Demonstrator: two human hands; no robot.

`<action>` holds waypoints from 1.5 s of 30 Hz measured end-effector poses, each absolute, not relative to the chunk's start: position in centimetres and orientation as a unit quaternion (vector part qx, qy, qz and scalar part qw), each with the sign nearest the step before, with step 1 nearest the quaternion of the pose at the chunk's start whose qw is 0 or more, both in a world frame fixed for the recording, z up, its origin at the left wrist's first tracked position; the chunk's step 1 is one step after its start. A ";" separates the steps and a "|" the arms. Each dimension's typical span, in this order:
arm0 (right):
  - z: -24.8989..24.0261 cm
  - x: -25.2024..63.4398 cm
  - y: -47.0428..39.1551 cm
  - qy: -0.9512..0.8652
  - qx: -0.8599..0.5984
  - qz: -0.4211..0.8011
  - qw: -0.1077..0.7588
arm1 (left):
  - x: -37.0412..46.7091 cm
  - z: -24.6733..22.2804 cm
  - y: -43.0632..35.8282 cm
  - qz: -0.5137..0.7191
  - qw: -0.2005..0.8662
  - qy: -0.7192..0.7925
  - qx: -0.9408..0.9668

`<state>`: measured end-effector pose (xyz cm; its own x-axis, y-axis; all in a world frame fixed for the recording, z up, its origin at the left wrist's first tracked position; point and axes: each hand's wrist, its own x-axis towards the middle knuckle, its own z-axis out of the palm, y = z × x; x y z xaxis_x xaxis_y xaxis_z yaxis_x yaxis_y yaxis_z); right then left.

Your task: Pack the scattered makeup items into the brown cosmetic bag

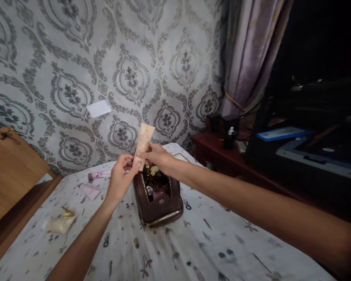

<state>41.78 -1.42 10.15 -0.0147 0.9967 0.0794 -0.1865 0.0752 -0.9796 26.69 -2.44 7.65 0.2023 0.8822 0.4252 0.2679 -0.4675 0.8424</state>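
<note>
Both of my hands grip a beige squeeze tube [145, 137], its flat crimped end pointing up, above the back of an open dark brown cosmetic bag [166, 208]. My left hand [124, 175] closes on the tube's lower left side with thumb and fingers. From the right, my right hand [159, 158] pinches it near the middle. Inside the bag are several small bottles, among them gold-capped bottles [152, 174] and a small dark bottle with a silver cap [149, 193]. The gold zip lies unfastened around the opening. My hands hide part of the bag's far end.
To the left on the patterned sheet lie a cream tube [60, 224], a gold item [68, 213], a pale pink tube [89, 191] and a pink-printed tube [101, 175]. A wooden board [17, 175] borders the left. A red-brown cabinet [216, 154] with a dropper bottle [230, 137] stands right.
</note>
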 end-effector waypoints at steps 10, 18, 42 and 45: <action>9.3 41.8 -1.0 -0.499 -0.437 0.504 0.554 | 26.9 7.5 -3.1 0.459 0.156 0.443 0.754; 9.4 42.4 -1.4 -0.473 -0.439 0.505 0.573 | 26.1 7.5 -3.1 0.419 0.139 0.427 0.789; 9.7 43.4 -2.0 -0.366 -0.366 0.683 0.515 | 23.7 5.5 -4.2 0.326 0.104 0.411 0.845; 10.1 43.5 -2.1 -0.339 -0.339 0.728 0.491 | 23.8 5.4 -4.3 0.326 0.109 0.416 0.842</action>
<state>43.53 -2.15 10.09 -0.2890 0.9438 -0.1605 -0.4851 -0.2889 -0.8254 23.81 -4.33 5.38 0.4408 0.7719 0.4582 0.6304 -0.6295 0.4542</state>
